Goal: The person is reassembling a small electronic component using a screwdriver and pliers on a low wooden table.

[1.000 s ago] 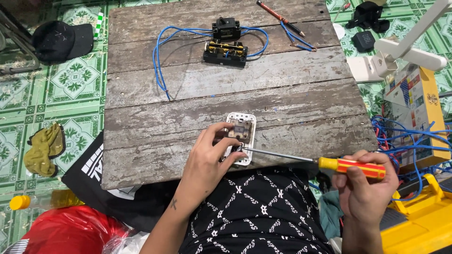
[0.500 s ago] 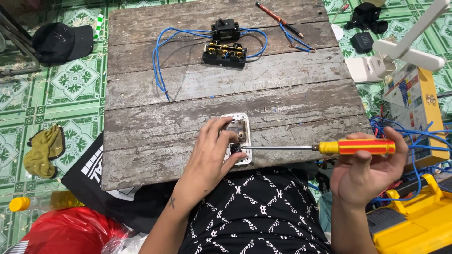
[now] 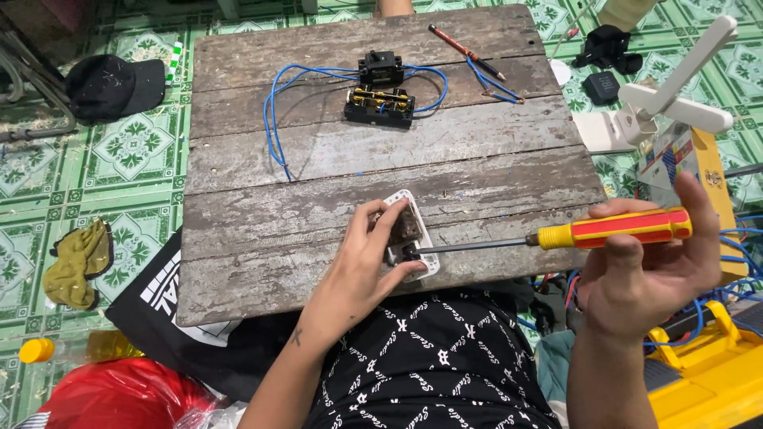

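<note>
My left hand [image 3: 362,262] presses down on a white socket plate [image 3: 413,232] lying near the front edge of a weathered wooden board [image 3: 334,159]. A screwdriver [image 3: 612,229] with a yellow and red handle is in my right hand [image 3: 648,266], held level out past the board's right edge. Its metal tip reaches the lower part of the plate, beside my left thumb. Further back on the board sit two black electrical blocks [image 3: 380,97] joined by looping blue wires [image 3: 274,119].
A thin red and black tool [image 3: 467,52] and short blue wire pieces lie at the board's back right. Around it on the green tiled floor are a black cap [image 3: 111,83], a yellow-green rag [image 3: 75,262], a red bag [image 3: 119,397], a white fan [image 3: 675,103] and yellow boxes.
My right hand has lifted the screwdriver from a slanted hold to a level one. Its tip now sits at the plate. My left hand has stayed on the plate.
</note>
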